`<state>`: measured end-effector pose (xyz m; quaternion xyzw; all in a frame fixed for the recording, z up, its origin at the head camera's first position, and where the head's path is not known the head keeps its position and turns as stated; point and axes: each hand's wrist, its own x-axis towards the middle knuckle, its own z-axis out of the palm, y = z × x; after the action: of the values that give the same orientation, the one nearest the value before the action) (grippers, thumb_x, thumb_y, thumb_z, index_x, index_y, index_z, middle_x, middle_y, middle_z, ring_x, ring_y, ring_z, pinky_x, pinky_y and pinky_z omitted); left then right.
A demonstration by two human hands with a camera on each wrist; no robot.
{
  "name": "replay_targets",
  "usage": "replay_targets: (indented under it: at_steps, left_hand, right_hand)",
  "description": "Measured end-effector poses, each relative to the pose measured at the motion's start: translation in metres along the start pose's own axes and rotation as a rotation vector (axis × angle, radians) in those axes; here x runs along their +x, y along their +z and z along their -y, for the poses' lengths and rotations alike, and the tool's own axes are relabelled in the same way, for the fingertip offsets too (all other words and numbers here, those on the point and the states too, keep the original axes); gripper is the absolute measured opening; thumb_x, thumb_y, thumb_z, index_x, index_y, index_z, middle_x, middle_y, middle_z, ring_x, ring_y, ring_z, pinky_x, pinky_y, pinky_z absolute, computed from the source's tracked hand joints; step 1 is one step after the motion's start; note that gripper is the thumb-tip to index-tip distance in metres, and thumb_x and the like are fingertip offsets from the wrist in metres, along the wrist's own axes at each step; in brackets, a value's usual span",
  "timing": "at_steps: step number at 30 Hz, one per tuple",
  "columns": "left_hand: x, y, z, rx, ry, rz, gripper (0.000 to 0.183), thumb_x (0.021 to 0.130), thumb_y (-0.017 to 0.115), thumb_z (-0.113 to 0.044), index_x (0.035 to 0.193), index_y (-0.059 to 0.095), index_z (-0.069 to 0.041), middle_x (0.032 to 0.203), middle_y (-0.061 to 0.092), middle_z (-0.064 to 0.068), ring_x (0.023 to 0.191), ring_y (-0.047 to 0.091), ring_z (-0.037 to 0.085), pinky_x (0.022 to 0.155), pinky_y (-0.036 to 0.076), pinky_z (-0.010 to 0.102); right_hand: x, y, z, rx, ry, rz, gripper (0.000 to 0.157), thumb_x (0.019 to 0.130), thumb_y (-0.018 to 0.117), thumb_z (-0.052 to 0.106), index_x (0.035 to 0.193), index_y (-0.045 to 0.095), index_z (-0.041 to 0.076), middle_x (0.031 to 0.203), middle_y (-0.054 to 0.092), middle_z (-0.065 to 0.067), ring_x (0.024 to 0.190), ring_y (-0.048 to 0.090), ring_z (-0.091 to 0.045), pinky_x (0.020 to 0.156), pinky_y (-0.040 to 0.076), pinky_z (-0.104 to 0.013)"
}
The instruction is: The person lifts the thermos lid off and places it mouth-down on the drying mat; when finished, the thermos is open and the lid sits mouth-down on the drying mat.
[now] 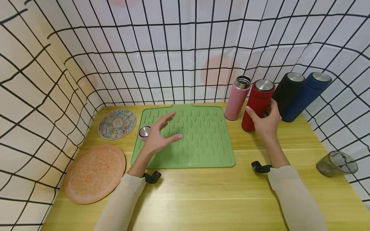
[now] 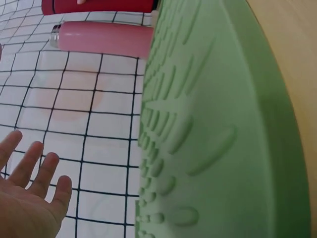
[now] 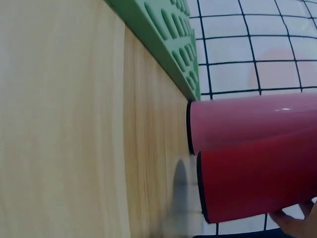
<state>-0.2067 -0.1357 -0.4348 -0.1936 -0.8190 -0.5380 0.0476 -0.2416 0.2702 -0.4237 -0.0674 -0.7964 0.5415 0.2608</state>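
My right hand [image 1: 267, 123] grips a red thermos [image 1: 258, 104] with a silver-topped lid, thumb on its near left side and fingers round its right. In the right wrist view the thermos base sits close to the table, slightly tilted beside a pink thermos [image 3: 237, 121]. That pink thermos [image 1: 236, 101] stands without its lid, its metal neck showing. My left hand [image 1: 158, 136] hovers over the green drying mat [image 1: 199, 138], fingers spread and nothing in them. Just left of it, a small pink lid with a silver top [image 1: 144, 132] rests on the mat, partly overlapped by the hand.
Behind my right hand stand a black thermos [image 1: 287, 91] and a blue thermos [image 1: 306, 96]. A tinted glass [image 1: 335, 164] is at the right edge. On the left lie a patterned round coaster [image 1: 117, 124] and an orange round mat [image 1: 94, 175]. Grid-patterned cloth [image 1: 179, 54] walls the table.
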Motion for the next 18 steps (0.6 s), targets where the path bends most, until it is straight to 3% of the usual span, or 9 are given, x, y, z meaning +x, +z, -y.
replay_targets:
  at_steps: [4, 9, 16, 18]
  left_hand:
    - [0.001, 0.002, -0.005, -0.002, 0.025, 0.003, 0.09, 0.081, 0.088, -0.044, 0.157, 0.043, -0.027, 0.159, 0.047, -0.006, 0.147, 0.044, 0.02, 0.124, 0.033, 0.047]
    - [0.001, 0.003, -0.013, -0.043, 0.067, 0.017, 0.09, 0.081, 0.087, -0.044, 0.157, 0.043, -0.027, 0.159, 0.046, -0.005, 0.147, 0.044, 0.018, 0.124, 0.033, 0.045]
    - [0.004, 0.008, -0.028, -0.165, 0.132, 0.042, 0.086, 0.083, 0.087, -0.019, 0.157, 0.044, -0.028, 0.159, 0.046, -0.006, 0.147, 0.045, 0.019, 0.124, 0.035, 0.04]
    - [0.006, 0.01, -0.034, -0.19, 0.148, 0.043, 0.087, 0.083, 0.086, -0.013, 0.157, 0.043, -0.023, 0.16, 0.046, -0.004, 0.146, 0.045, 0.021, 0.124, 0.035, 0.042]
  right_hand:
    - [-0.01, 0.0, 0.005, 0.037, -0.041, 0.02, 0.069, 0.089, 0.082, 0.034, 0.149, 0.049, 0.028, 0.143, 0.061, 0.0, 0.128, 0.06, -0.019, 0.11, 0.051, -0.042]
    - [-0.022, 0.007, 0.007, 0.083, -0.098, 0.062, 0.066, 0.088, 0.083, 0.026, 0.146, 0.053, 0.027, 0.139, 0.062, 0.0, 0.119, 0.06, -0.012, 0.102, 0.053, -0.024]
    - [-0.036, 0.021, 0.022, 0.138, -0.199, 0.215, 0.069, 0.085, 0.084, 0.012, 0.146, 0.055, 0.023, 0.134, 0.063, 0.004, 0.116, 0.059, -0.012, 0.093, 0.052, -0.016]
    - [-0.04, 0.026, 0.028, 0.167, -0.219, 0.272, 0.069, 0.085, 0.083, 0.009, 0.147, 0.055, 0.021, 0.134, 0.062, 0.004, 0.117, 0.059, -0.014, 0.094, 0.052, -0.016]
